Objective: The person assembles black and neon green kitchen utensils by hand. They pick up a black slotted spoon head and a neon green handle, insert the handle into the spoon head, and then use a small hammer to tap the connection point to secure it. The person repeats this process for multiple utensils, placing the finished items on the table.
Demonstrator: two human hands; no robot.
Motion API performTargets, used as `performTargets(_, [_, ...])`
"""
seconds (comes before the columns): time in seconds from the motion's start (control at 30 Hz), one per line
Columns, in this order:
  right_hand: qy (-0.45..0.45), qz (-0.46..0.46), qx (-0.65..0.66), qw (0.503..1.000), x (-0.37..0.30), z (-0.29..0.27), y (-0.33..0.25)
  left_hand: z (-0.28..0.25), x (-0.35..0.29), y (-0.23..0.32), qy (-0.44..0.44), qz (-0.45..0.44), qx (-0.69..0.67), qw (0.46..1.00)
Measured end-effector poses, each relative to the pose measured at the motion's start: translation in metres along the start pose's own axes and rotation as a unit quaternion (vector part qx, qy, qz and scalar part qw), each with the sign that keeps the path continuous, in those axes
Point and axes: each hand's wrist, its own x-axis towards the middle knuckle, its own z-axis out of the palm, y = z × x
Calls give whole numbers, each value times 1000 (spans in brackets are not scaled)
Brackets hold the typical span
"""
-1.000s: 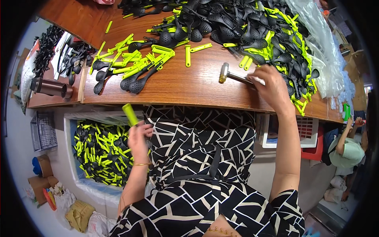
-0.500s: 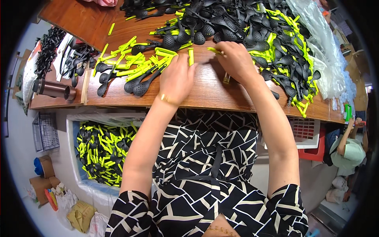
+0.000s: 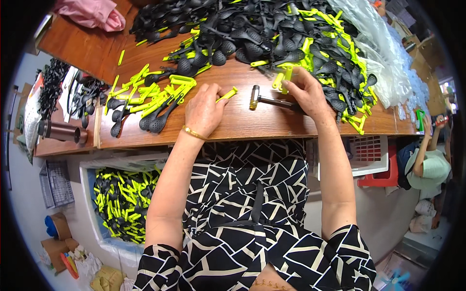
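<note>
My left hand [image 3: 206, 109], closed, holds a lime-green plastic handle [image 3: 227, 94] that sticks out to the right from its fingers. My right hand [image 3: 308, 93] pinches another lime-green handle piece [image 3: 287, 80] between thumb and fingers, at the near edge of the big pile. Between the hands, a small hammer [image 3: 254, 97] lies on the wooden table [image 3: 233, 121], its shaft running under my right hand. Left of my left hand are loose lime-green handles [image 3: 158, 97] and several black slotted spoons [image 3: 158, 123], some with green handles attached.
A large heap of black spoon heads [image 3: 252, 36] mixed with green handles covers the table's far side. Below the table at left, a lined bin [image 3: 92, 194] holds handled spoons. A brown metal flask [image 3: 63, 131] lies at far left. Clear plastic sheeting [image 3: 388, 77] borders the right; another person [image 3: 429, 160] is beyond.
Both hands have drawn apart slightly, and the right one has come a little nearer, still pinching green plastic. More of the hammer shows. The whole view has shifted a little.
</note>
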Motion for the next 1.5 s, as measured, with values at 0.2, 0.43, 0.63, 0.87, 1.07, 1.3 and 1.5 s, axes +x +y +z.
performTargets(0.2, [35,-80,-146,985,9,12,1,5,-11,10,33,31,28,999])
performTargets(0.43, [85,-209,-161,961,30,-10,3,12,-21,13,111,19,-2,994])
performTargets(0.63, [369,-127,-294,872,-8,-166,80,9,-25,22,120,46,8,992])
performTargets(0.87, [179,200,-215,939,-66,-260,139,-10,3,48,106,179,-26,978])
performTargets(1.07, [140,113,-300,937,-14,-240,141,49,155,161,-207,269,-20,941])
performTargets(1.3, [150,96,-195,965,52,-216,110,116,261,198,-277,300,88,909])
performTargets(1.5, [204,123,263,935,78,-197,111,107,321,190,-366,194,-90,906])
